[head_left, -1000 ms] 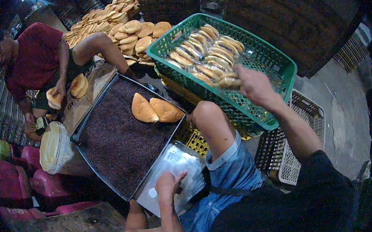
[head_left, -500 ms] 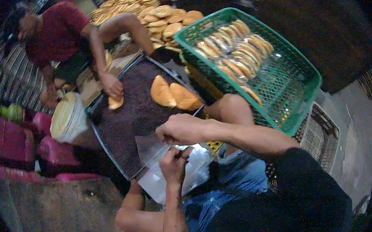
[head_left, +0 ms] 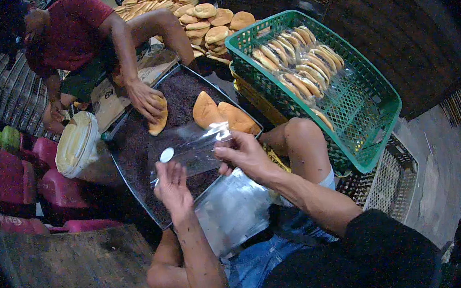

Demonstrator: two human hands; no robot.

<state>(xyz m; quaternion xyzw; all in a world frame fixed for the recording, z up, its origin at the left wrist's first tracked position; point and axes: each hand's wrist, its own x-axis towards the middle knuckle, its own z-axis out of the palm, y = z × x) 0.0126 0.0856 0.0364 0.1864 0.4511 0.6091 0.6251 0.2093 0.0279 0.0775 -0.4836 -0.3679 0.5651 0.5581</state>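
Note:
A clear plastic bag [head_left: 191, 150] with a round white spot stretches between my hands above a tray [head_left: 134, 194] of dark crumbly filling. My right hand [head_left: 249, 157] pinches the bag's right end between thumb and fingers. At the bag's lower left edge, my left hand [head_left: 174, 190] has its fingers raised and apart, the tips against the plastic. A stack of clear bags [head_left: 233, 209] lies on my lap. Two folded breads [head_left: 236, 119] rest on the filling at the tray's right side. Across from me, another person's hand [head_left: 147, 99] presses a bread [head_left: 158, 117] into the filling.
At right stands a green crate [head_left: 371, 151] with rows of bagged filled breads [head_left: 303, 63]. A pale crate [head_left: 403, 175] sits beyond it. Many round breads [head_left: 206, 22] are piled behind the tray. A white tub [head_left: 77, 146] and magenta containers [head_left: 5, 169] are at left.
My hands have moved apart and up from the bag stack, with a single bag now spread between them. The other person's hand and bread have shifted right over the filling.

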